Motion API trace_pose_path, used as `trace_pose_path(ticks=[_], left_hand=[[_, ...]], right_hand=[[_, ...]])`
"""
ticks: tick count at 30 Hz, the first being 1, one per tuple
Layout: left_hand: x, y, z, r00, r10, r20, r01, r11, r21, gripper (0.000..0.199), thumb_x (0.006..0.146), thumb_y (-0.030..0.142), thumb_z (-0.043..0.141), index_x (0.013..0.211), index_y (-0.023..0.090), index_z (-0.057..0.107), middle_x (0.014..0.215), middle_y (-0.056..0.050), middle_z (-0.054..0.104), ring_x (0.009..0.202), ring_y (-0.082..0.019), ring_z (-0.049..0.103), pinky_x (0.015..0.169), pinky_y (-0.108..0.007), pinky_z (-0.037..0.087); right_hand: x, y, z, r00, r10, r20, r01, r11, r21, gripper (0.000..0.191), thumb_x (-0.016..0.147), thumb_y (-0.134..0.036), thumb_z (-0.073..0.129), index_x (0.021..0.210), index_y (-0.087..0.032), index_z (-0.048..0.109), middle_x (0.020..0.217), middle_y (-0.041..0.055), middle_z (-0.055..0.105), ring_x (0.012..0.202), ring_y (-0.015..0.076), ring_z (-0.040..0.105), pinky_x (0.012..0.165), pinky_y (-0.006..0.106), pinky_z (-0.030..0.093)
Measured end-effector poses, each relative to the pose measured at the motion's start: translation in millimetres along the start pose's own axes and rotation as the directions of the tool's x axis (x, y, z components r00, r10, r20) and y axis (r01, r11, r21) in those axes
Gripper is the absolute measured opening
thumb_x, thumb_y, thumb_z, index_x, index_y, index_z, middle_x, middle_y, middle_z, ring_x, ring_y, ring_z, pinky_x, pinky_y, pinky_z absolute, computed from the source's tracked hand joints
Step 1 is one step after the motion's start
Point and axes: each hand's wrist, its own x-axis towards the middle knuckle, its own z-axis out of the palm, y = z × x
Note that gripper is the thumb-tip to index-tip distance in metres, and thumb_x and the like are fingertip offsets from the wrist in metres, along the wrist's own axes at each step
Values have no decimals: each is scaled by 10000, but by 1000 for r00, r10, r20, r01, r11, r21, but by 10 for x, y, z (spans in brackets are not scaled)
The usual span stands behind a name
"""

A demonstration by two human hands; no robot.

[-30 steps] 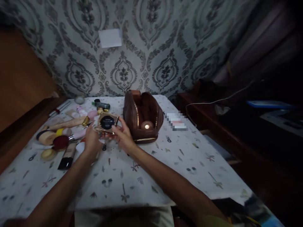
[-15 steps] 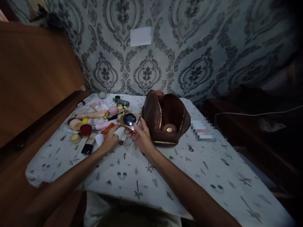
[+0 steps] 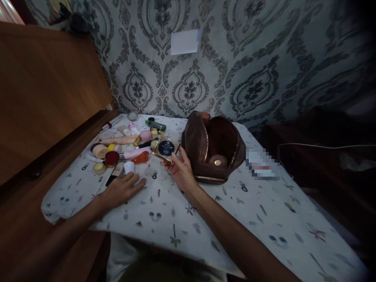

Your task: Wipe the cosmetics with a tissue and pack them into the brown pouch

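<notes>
My right hand (image 3: pixel 182 172) holds a gold-edged square compact (image 3: pixel 166 148) with a dark round label, thumb on its near corner, above the table. My left hand (image 3: pixel 122 189) lies low on the cloth with its fingers loosely stretched, holding nothing that I can see. Just beyond its fingers are a small white pot (image 3: pixel 129 167) and a black-capped foundation bottle (image 3: pixel 115 173), partly covered by the hand. An orange item (image 3: pixel 140 158) and a red round compact (image 3: pixel 112 158) lie near these. Right of my right hand stands a brown zip bag (image 3: pixel 196 152), unzipped, with a round tag.
More cosmetics spread over the table's left side, among them a green bottle (image 3: pixel 155 125), a beige tube (image 3: pixel 120 140) and a yellow-lidded jar (image 3: pixel 100 168). A blurred flat packet (image 3: pixel 263 164) lies right of the bag. A wooden panel (image 3: pixel 53 98) borders the left.
My left hand has drawn back from beside the compact, down and left to the cloth near the foundation bottle. My right hand still holds the compact. The view has shifted slightly.
</notes>
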Motion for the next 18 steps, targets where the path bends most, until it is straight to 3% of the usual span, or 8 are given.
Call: trace_pose_path(ticks=[2, 5, 7, 9, 11, 13, 15, 18], left_hand=[[-22, -89, 64, 999, -44, 18, 45, 999, -17, 342, 937, 91, 480, 1230, 220, 601, 992, -100, 633, 905, -230, 592, 702, -310, 474], [39, -177, 65, 968, -248, 31, 250, 955, -158, 281, 956, 175, 482, 1172, 234, 651, 1003, -106, 652, 920, -241, 614, 696, -307, 487], [168, -191, 6, 901, -433, -15, 397, 840, -371, 267, 986, 286, 464, 1133, 220, 677, 985, -93, 678, 900, -232, 637, 735, -312, 500], [383, -184, -67, 784, -618, -58, 445, 624, -642, 328, 995, 380, 448, 1124, 189, 681, 1012, -84, 706, 928, -230, 654, 827, -329, 508], [668, -173, -112, 627, -776, -62, 396, 386, -833, 369, 973, 443, 472, 1093, 173, 692, 971, -69, 718, 913, -233, 654, 847, -332, 510], [981, -165, -100, 541, -840, -29, 264, 203, -943, 381, 945, 461, 504, 1100, 171, 698, 993, -63, 723, 948, -236, 652, 882, -341, 514], [1259, -152, -30, 516, -857, 11, 112, 54, -992, 366, 904, 469, 562, 1066, 177, 712, 992, -55, 733, 927, -222, 659, 858, -327, 529], [1497, -103, 127, 564, -816, 129, 4, -154, -988, 411, 865, 511, 613, 1075, 175, 720, 959, -60, 751, 869, -219, 685, 793, -329, 558]], right_hand=[[0, 3, -5, 1000, 2, 5, -2, 1000, -1, 646, 707, -380, 837, 1234, -310, 470, 763, -76, 690, 614, 141, 702, 533, 220, 489], [1, -2, -7, 1000, 3, 12, -3, 1000, -12, 640, 718, -380, 826, 1244, -312, 467, 792, -69, 695, 628, 145, 705, 531, 224, 487], [-1, -4, -5, 1000, 2, 9, -2, 1000, -19, 653, 714, -383, 825, 1254, -310, 465, 819, -63, 699, 627, 141, 702, 529, 224, 484], [-7, -2, -5, 1000, 1, 2, -1, 1000, -23, 674, 705, -386, 827, 1265, -308, 459, 827, -61, 700, 627, 142, 702, 530, 224, 480], [-17, 5, -5, 1000, 5, -3, -5, 1000, -28, 691, 702, -389, 829, 1275, -304, 454, 817, -62, 700, 632, 143, 704, 534, 221, 478], [-25, 15, -8, 1000, 14, -1, -14, 999, -36, 692, 706, -388, 827, 1282, -299, 454, 821, -58, 708, 625, 138, 701, 537, 220, 477], [-26, 27, -14, 1000, 16, -5, -16, 999, -44, 691, 712, -386, 822, 1291, -303, 454, 841, -55, 717, 609, 131, 694, 542, 224, 484], [-9, 46, -26, 1000, -7, -16, 7, 999, -43, 698, 713, -398, 821, 1297, -312, 450, 873, -48, 726, 601, 132, 688, 555, 240, 511]])
